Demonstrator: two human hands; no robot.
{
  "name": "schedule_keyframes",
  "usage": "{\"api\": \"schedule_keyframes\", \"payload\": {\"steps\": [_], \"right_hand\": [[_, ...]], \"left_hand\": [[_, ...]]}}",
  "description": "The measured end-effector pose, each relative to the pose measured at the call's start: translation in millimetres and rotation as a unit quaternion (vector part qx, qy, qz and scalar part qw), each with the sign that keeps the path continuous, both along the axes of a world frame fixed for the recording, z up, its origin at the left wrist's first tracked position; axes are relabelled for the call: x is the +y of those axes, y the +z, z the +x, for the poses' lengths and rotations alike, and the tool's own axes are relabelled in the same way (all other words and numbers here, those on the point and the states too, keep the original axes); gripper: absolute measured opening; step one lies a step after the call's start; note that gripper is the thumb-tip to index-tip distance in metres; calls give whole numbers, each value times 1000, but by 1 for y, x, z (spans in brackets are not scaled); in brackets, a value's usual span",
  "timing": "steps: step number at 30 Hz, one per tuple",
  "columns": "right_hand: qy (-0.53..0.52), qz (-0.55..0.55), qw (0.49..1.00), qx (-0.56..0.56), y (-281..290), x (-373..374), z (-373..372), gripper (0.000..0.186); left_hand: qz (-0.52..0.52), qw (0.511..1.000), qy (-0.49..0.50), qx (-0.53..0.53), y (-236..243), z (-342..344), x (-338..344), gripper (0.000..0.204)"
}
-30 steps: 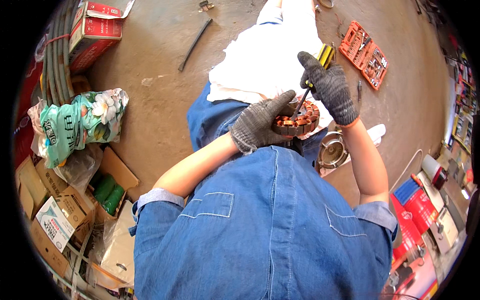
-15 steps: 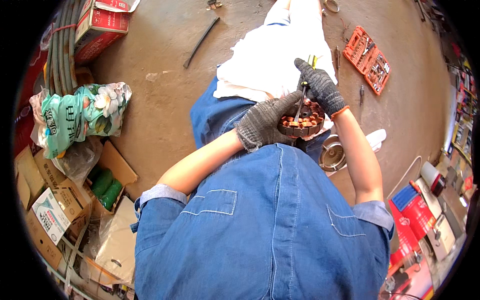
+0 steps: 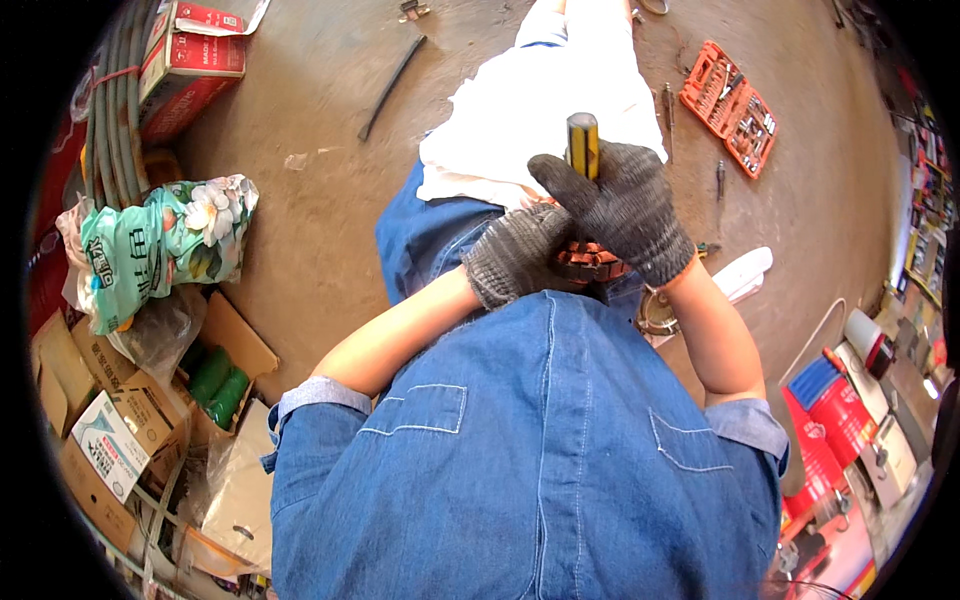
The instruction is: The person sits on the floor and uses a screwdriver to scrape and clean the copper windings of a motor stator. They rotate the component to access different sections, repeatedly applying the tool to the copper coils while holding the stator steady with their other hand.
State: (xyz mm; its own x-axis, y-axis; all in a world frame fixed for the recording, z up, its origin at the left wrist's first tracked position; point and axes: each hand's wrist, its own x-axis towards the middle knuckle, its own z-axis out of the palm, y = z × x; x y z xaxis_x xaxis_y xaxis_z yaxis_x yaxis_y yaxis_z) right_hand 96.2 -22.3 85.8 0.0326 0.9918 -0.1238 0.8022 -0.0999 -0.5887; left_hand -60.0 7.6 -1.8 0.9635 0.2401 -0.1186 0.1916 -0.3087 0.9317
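In my right hand (image 3: 635, 210), gloved in dark grey knit, is a screwdriver (image 3: 583, 145) with a yellow and black handle. The handle points up towards me, and its shaft is mostly hidden by the glove. Low over my lap, my left hand (image 3: 515, 252), in a matching glove, grips a motor stator (image 3: 592, 266), a dark ring with copper windings. Both gloves cover much of the ring, and the screwdriver's tip is hidden. A white cloth (image 3: 510, 120) lies over my legs.
An orange socket set case (image 3: 730, 110) lies open on the floor, with a thin tool (image 3: 720, 180) nearby. A round metal housing (image 3: 655, 315) sits beside my right forearm. To the left are cardboard boxes (image 3: 150, 410), a green bag (image 3: 130, 255) and coiled hose (image 3: 120, 110).
My right hand has moved down and left over the stator, covering more of it. The screwdriver has swung from slanted to upright, its handle now pointing towards me.
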Motion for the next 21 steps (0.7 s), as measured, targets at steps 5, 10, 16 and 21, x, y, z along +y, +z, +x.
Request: {"api": "schedule_keyframes", "payload": {"steps": [5,10,16,21], "right_hand": [[115,112,986,-37,16,-24,-1,32],[31,106,992,-66,-13,-33,6,41],[-423,-46,845,324,-2,2,33,51],[-436,-78,831,337,-22,4,41,50]], "left_hand": [[-56,985,92,-133,3,3,2,58],[-52,995,74,-48,-5,5,2,81],[-53,988,109,-92,-8,1,5,91],[-35,992,98,-73,-5,2,4,91]]}}
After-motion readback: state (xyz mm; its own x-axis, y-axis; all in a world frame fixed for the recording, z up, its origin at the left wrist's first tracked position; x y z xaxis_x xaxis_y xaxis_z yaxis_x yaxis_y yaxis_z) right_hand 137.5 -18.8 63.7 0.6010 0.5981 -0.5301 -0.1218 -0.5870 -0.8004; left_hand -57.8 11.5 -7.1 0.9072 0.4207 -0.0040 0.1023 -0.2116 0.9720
